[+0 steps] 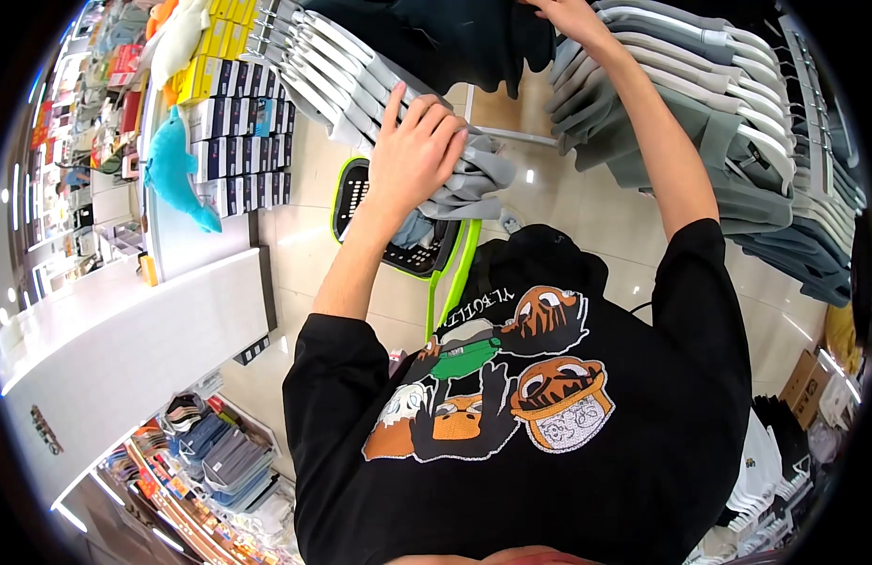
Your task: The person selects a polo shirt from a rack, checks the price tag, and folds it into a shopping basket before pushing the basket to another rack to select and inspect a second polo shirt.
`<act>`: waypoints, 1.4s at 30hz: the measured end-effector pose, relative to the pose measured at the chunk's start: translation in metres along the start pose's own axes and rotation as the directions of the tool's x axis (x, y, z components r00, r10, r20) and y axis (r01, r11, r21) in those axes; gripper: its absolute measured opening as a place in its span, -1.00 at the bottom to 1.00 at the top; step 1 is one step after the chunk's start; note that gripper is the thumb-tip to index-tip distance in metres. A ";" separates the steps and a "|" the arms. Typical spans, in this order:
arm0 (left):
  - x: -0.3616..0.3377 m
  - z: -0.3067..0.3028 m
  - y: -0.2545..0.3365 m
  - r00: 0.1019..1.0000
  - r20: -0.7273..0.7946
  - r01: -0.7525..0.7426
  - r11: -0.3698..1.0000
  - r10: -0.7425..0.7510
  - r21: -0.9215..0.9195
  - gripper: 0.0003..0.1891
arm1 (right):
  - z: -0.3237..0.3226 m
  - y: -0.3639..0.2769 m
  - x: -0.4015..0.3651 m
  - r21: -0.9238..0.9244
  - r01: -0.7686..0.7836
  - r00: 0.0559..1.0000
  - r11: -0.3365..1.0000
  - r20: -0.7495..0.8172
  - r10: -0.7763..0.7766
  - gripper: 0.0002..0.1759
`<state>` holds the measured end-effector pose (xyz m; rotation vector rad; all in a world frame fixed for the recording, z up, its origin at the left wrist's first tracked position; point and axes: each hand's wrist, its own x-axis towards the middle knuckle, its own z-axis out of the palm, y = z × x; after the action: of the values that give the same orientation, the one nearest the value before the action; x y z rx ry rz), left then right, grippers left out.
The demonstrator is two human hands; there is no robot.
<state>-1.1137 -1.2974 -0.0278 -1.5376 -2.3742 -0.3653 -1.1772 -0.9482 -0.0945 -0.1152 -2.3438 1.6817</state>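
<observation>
Grey garments [356, 80] hang on white hangers at the upper left of the rack. My left hand [415, 146] lies on them with its fingers apart, touching the grey cloth. Farther right, my right hand [558, 11] reaches to the top edge of the view, beside black garments [436, 42]; its fingers are partly cut off, and what they hold, if anything, is hidden. Below my left hand stands a black basket [349, 200] with a green rim and handle, holding some greyish-blue cloth [412, 229].
More grey and dark garments [681, 104] hang on white hangers at the right. Stacked boxes [238, 141] and a blue dolphin plush [175, 171] are at the upper left. A white partition [153, 348] stands at the left, folded clothes [234, 460] below it.
</observation>
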 end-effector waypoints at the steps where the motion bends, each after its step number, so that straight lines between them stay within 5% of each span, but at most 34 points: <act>1: 0.001 0.000 0.001 1.000 -0.008 0.000 1.000 0.000 0.001 -0.89 | 0.001 -0.006 -0.003 -0.010 -0.064 0.997 0.998 -0.032 0.064 -0.66; 3: 0.003 0.002 0.001 1.000 -0.017 -0.003 1.000 0.003 0.001 -0.89 | 0.005 -0.020 -0.013 -0.019 -0.129 0.990 0.991 -0.068 0.127 -0.59; 8: 0.005 0.002 0.002 0.999 -0.040 -0.003 1.000 0.003 -0.008 -0.91 | 0.017 -0.017 -0.022 0.094 0.011 0.993 0.996 -0.119 0.000 -0.44; 17: 0.006 0.012 0.001 0.995 -0.100 0.005 1.000 -0.005 0.005 -0.94 | 0.039 -0.029 -0.070 -0.406 0.106 0.972 0.908 -0.152 -0.182 -0.47; 24: -0.004 0.023 0.024 0.999 -0.031 0.032 0.999 -0.031 0.019 -0.84 | 0.072 -0.051 -0.082 -0.437 0.025 0.994 0.899 0.108 0.025 -0.59; 28: -0.036 0.014 0.074 0.997 -0.033 0.048 0.863 -0.075 -0.502 -0.77 | 0.086 -0.063 -0.108 -0.436 0.040 0.988 0.899 0.151 0.030 -0.60; 31: -0.086 0.008 0.101 0.969 0.026 0.205 0.738 -0.247 -0.643 -0.78 | 0.093 -0.087 -0.154 -0.307 0.061 0.987 0.950 -0.121 -0.102 -0.72; 33: -0.141 0.033 0.113 0.844 0.135 0.455 0.560 -0.519 -0.692 -0.79 | 0.109 -0.095 -0.192 -0.099 0.189 0.958 0.977 -0.199 -0.205 -0.80; 36: -0.231 0.077 0.126 0.499 0.247 0.765 0.289 -0.831 -0.575 -0.78 | 0.135 -0.110 -0.242 -0.045 0.321 0.936 0.946 0.170 -0.309 -0.86; 38: -0.282 0.096 0.139 0.330 0.300 0.829 0.122 -0.895 -0.546 -0.75 | 0.159 -0.091 -0.262 -0.005 0.236 0.848 0.972 0.490 -0.203 -0.84; 40: -0.307 0.103 0.153 0.257 0.312 0.837 0.050 -0.915 -0.545 -0.69 | 0.184 -0.059 -0.271 0.023 0.278 0.761 0.960 0.605 -0.235 -0.82; 42: -0.313 0.098 0.172 0.132 0.578 0.871 -0.184 -0.805 -0.455 -0.49 | 0.195 -0.035 -0.275 -0.052 0.363 0.646 0.930 0.734 -0.211 -0.72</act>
<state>-0.8444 -1.4565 -0.2259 0.5179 -3.1005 -1.8019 -0.9580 -1.1970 -0.1636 1.0335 -2.8382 1.4814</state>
